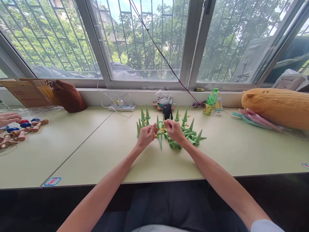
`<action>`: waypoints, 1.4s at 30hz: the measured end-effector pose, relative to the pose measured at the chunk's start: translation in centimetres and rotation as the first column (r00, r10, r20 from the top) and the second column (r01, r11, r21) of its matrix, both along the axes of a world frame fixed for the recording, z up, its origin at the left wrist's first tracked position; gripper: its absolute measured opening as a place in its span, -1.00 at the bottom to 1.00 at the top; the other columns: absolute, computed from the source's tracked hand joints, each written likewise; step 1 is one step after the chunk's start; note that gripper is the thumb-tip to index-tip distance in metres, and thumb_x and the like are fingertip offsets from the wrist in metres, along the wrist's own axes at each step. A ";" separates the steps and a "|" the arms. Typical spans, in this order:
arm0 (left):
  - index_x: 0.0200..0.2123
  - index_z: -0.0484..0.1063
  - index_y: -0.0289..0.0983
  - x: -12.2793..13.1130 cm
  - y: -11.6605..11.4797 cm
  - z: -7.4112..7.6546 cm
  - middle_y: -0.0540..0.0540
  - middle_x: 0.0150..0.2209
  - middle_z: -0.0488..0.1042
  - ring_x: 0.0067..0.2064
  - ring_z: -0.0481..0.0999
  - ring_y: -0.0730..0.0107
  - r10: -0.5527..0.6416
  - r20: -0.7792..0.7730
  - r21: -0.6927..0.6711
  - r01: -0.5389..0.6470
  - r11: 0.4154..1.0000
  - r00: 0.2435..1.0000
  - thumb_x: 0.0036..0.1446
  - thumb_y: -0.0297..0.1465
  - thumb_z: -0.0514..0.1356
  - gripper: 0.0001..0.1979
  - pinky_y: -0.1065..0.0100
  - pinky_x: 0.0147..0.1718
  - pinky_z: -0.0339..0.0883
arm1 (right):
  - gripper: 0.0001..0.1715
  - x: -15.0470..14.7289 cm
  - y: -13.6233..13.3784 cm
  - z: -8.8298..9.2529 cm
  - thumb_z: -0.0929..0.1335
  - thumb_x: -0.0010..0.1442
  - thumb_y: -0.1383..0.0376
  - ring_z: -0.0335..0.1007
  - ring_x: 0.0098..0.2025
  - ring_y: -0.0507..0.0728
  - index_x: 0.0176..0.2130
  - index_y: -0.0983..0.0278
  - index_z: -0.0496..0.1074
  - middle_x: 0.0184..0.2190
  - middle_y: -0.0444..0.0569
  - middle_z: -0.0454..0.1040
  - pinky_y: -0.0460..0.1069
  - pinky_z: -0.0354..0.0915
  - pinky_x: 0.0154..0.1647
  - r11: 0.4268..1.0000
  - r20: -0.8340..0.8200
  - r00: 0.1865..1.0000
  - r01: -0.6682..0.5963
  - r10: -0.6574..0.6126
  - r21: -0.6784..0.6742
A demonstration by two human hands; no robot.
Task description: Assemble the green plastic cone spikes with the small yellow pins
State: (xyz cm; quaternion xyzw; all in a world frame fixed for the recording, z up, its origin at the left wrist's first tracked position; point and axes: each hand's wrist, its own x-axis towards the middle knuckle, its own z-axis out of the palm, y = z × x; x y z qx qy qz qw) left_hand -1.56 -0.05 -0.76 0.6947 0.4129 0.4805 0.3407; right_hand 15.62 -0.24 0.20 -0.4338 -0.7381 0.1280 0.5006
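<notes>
My left hand (146, 135) and my right hand (174, 130) meet over the middle of the table, both with fingers pinched. Between them hangs a green cone spike (160, 141), point down, with small yellow parts (163, 130) at its top; both hands seem to grip it. Several more green cone spikes stand upright (146, 113) behind the hands, and others lie in a heap (190, 137) to the right of my right hand. A dark phone (167, 111) stands just behind the pile.
A power strip (121, 107) and cables lie near the window sill. A green bottle (210, 102) stands at the back right, beside a plush orange cushion (277, 108). At the far left, another person's hand (8, 118) rests by wooden toys (23, 130) and a brown bag (67, 96).
</notes>
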 end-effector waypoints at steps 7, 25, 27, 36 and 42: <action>-0.53 0.35 -0.31 -0.5 -0.2 0.3 -0.05 -0.64 0.38 -0.69 0.27 0.54 -0.206 0.115 -0.223 0.227 0.948 0.972 0.16 0.05 0.08 -0.47 0.45 -0.69 0.13 | -0.59 -0.2 -0.4 -0.1 0.15 0.33 0.15 -0.08 -0.53 -0.02 -0.51 0.24 0.01 -0.61 -0.21 0.09 -0.08 -0.04 -0.47 0.996 0.069 0.993 -0.094 0.094 -0.003; -0.36 0.43 -0.27 -0.4 -0.9 0.8 0.04 -0.56 0.33 -0.64 0.22 0.60 -0.072 0.108 0.002 0.073 0.997 0.991 -0.04 -0.15 0.35 -0.67 0.49 -0.70 0.12 | -0.50 -1.1 -0.6 -0.1 0.14 0.32 0.03 -0.01 -0.58 0.00 -0.55 0.23 0.10 -0.68 -0.19 0.11 -0.06 -0.04 -0.53 0.973 -0.131 0.982 -0.154 0.133 -0.172; -0.32 0.47 -0.27 -0.3 -0.7 0.7 -0.01 -0.43 0.37 -0.60 0.24 0.61 -0.059 0.109 0.062 0.052 0.997 0.992 -0.05 -0.14 0.36 -0.66 0.49 -0.68 0.16 | -0.50 -1.1 -0.6 -0.1 0.15 0.31 0.01 -0.01 -0.60 0.00 -0.55 0.23 0.12 -0.70 -0.19 0.09 -0.06 -0.04 -0.55 0.965 -0.151 0.978 -0.173 0.144 -0.199; -0.29 0.53 -0.22 -0.6 -0.5 0.3 -0.05 -0.32 0.33 -0.52 0.22 0.59 0.032 -0.035 0.348 -0.018 0.937 0.999 0.05 -0.12 0.29 -0.71 0.49 -0.60 0.20 | -0.46 -1.0 -0.6 -0.1 0.17 0.28 -0.06 -0.04 -0.66 -0.02 -0.55 0.23 0.16 -0.74 -0.21 0.07 -0.06 -0.03 -0.59 0.934 -0.206 0.960 -0.240 0.188 -0.264; -0.11 0.40 -0.21 0.0 -0.4 0.2 -0.05 -0.24 0.38 -0.58 0.25 0.66 0.009 0.034 0.181 -0.015 0.983 0.999 0.03 -0.11 0.29 -0.58 0.51 -0.63 0.24 | -0.46 -1.1 -0.4 -0.2 0.17 0.30 -0.05 -0.02 -0.61 -0.02 -0.55 0.23 0.10 -0.69 -0.20 0.10 -0.06 -0.03 -0.56 0.969 -0.218 0.968 -0.165 0.123 -0.186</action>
